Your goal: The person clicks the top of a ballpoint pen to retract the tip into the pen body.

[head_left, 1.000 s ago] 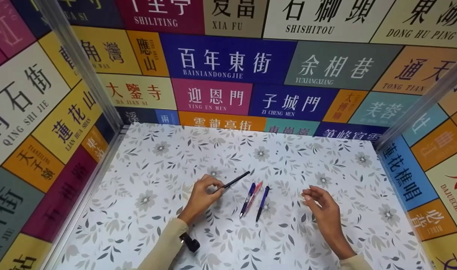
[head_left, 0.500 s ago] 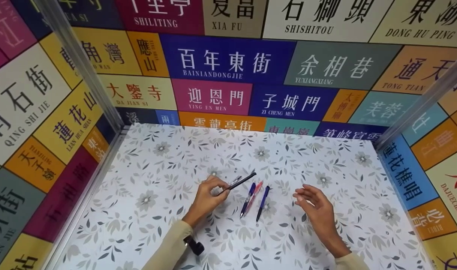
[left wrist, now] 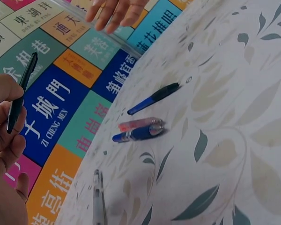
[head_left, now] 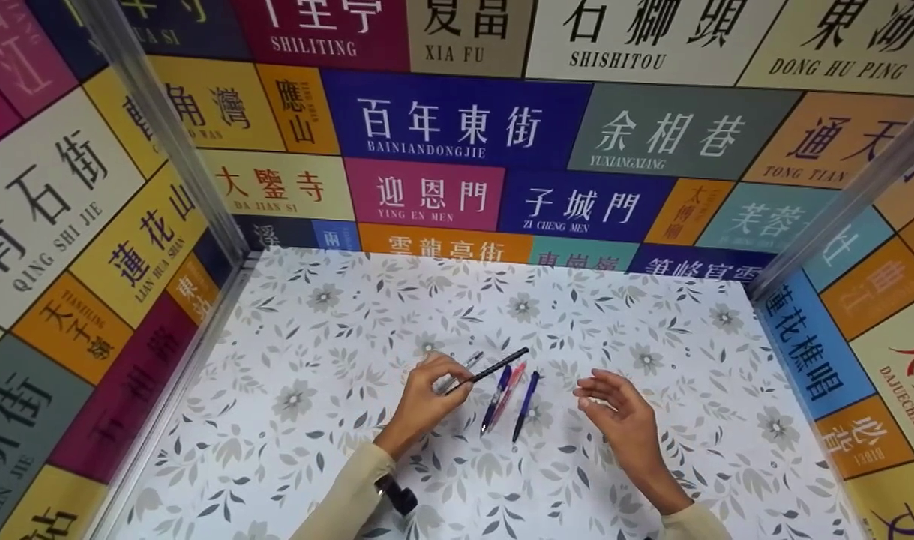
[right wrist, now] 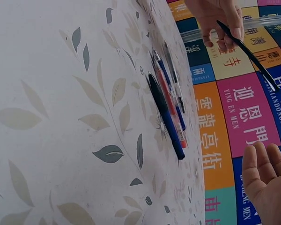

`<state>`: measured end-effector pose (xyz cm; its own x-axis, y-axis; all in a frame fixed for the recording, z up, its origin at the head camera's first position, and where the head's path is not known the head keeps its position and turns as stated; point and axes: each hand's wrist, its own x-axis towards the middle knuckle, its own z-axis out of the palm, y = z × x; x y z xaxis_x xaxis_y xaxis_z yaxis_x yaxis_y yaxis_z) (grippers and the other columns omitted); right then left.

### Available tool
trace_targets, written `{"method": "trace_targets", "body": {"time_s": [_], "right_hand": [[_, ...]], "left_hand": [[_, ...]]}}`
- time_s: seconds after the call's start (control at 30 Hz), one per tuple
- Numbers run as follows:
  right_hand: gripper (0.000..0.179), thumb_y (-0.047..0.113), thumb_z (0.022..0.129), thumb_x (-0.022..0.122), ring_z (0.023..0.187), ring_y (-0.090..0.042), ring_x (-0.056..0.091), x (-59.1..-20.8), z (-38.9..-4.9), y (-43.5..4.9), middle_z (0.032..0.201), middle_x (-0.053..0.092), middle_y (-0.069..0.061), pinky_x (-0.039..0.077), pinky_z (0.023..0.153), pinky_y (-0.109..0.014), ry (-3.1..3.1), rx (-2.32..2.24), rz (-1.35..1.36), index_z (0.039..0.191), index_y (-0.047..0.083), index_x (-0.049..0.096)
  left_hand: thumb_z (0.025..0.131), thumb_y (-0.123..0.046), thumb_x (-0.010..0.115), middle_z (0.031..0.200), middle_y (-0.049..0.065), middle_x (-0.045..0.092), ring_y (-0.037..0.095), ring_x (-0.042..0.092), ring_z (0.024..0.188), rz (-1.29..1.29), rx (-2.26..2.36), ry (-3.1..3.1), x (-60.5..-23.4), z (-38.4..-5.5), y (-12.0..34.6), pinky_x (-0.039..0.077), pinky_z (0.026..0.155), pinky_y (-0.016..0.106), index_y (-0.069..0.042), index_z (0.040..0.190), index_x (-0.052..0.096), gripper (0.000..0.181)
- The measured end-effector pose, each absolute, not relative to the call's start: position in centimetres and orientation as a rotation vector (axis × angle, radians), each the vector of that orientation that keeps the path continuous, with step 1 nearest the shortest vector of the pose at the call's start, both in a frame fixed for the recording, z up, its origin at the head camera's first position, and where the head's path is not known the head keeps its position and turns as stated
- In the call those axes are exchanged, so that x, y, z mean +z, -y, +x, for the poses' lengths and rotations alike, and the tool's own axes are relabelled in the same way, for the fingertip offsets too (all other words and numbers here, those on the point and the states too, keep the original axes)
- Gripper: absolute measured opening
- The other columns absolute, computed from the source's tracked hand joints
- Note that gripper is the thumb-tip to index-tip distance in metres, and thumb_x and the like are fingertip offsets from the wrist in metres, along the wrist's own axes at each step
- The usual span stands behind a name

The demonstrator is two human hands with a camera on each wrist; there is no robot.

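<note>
The person's left hand (head_left: pixel 429 399) has its grip on the black pen (head_left: pixel 501 364), pinched between thumb and fingers near one end. The pen is raised off the tabletop (head_left: pixel 599 322) and slants, its free end reaching out to the person's right, past the far ends of the pens lying there. The right hand (head_left: pixel 626 414) is up on the other side of the group, its fingers loosely bent and its grip holding nothing; it touches no pen.

Four pens lie on the tabletop. The clear pen (left wrist: pixel 98 197) is nearest the left hand and seen partly behind the black pen in the head view. Next come the silver-tipped pen (head_left: pixel 490 409) and the pink pen (head_left: pixel 507 397), close side by side; whether they touch is hard to tell. The blue pen (head_left: pixel 526 405) lies just to their right, a little apart.

The step in hand looks to be carrying the black pen over the group. Any further move seems to call for a steady pinch, enough height to clear the pens below, and a level approach if the free right hand is to meet it.
</note>
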<state>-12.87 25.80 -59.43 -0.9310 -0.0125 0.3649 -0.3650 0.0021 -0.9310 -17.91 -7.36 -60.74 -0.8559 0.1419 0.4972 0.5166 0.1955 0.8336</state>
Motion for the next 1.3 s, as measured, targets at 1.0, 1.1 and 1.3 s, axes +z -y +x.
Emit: {"method": "trace_targets", "body": {"time_s": [1.0,1.1,1.3], "right_hand": [[0.050,-0.017,0.097,0.071,0.113,-0.026,0.076,-58.1,-12.8,-23.7,0.123,0.069,-0.036,0.062,0.095,-0.031,2.019,2.013,0.516,0.145,-0.014,0.056],[0.051,-0.019,0.097,0.070,0.113,-0.027,0.077,-57.9,-12.9,-23.3,0.123,0.069,-0.037,0.061,0.096,-0.031,1.996,2.030,0.528,0.145,-0.019,0.053],[0.050,-0.018,0.097,0.071,0.111,-0.028,0.077,-57.4,-13.2,-22.5,0.123,0.068,-0.039,0.062,0.095,-0.032,1.940,2.066,0.554,0.144,-0.016,0.055]], "left_hand": [[0.088,0.007,0.086,0.093,0.006,0.075,0.029,0.065,0.095,-0.813,-1.778,2.042,-57.8,-15.4,4.6,0.051,0.093,0.035,-0.009,0.098,0.082,0.019],[0.089,0.006,0.086,0.094,0.003,0.075,0.026,0.065,0.096,-0.818,-1.779,2.046,-58.5,-15.7,4.3,0.052,0.092,0.036,-0.012,0.099,0.082,0.021],[0.090,0.010,0.083,0.092,0.010,0.075,0.030,0.065,0.096,-0.845,-1.784,2.018,-56.7,-15.0,3.7,0.051,0.094,0.036,-0.003,0.097,0.080,0.015]]}}
